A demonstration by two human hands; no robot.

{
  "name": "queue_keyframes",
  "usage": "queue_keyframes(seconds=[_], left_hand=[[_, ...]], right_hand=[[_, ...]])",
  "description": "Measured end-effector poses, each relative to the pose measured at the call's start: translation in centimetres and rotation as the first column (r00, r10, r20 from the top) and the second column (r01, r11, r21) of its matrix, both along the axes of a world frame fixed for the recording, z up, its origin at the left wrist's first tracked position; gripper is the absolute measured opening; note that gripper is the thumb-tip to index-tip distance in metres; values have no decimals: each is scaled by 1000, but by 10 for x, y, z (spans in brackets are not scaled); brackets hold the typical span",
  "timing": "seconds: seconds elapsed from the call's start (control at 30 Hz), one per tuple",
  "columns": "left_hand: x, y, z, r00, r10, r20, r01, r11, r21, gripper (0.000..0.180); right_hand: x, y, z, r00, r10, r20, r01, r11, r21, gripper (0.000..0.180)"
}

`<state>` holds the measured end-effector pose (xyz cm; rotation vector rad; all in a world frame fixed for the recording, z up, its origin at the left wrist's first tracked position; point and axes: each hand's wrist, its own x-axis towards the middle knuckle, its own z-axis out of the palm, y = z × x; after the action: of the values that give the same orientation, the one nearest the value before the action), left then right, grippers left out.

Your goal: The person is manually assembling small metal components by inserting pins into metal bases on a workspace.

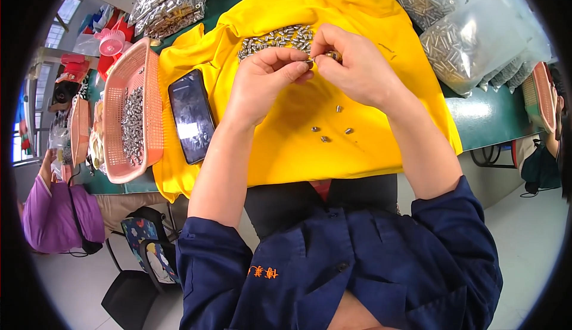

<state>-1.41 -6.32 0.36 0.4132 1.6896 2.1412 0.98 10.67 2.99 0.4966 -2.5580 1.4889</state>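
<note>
Over the yellow cloth, my left hand and my right hand meet fingertip to fingertip. Each is closed in a pinch on a small silvery metal part; the fingers cover most of it, so I cannot tell whether it is one piece or two. Another brassy metal piece shows by the curled fingers of my right hand. Just beyond my hands lies a pile of small cylindrical metal parts. Several loose ones are scattered on the cloth nearer to me.
A dark phone lies left of my left forearm, beside a pink plastic basket of metal parts. Clear bags of metal pieces stand at far left and right on the green table. A person in purple sits at left.
</note>
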Motion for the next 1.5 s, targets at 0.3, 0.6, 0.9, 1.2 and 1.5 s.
queue_keyframes(seconds=[0.3,0.6,0.9,1.2,1.5], left_hand=[[5,4,8,987,77,-144,-118,946,-303,12],[-5,-14,3,969,132,-207,-216,860,-463,19],[-1,-4,1,990,74,-120,-94,980,-177,16],[-3,-6,-6,964,-88,252,2,946,323,14],[1,-2,-5,968,-72,239,-5,951,309,12]], right_hand=[[7,-13,-10,966,-21,-257,103,945,309,8],[0,3,1,941,-245,-233,257,966,21,7],[0,-5,-4,987,-115,-110,111,993,-45,10],[3,-6,-2,997,-34,68,45,985,-165,12],[6,-8,-1,1000,-20,-23,17,993,-119,11]])
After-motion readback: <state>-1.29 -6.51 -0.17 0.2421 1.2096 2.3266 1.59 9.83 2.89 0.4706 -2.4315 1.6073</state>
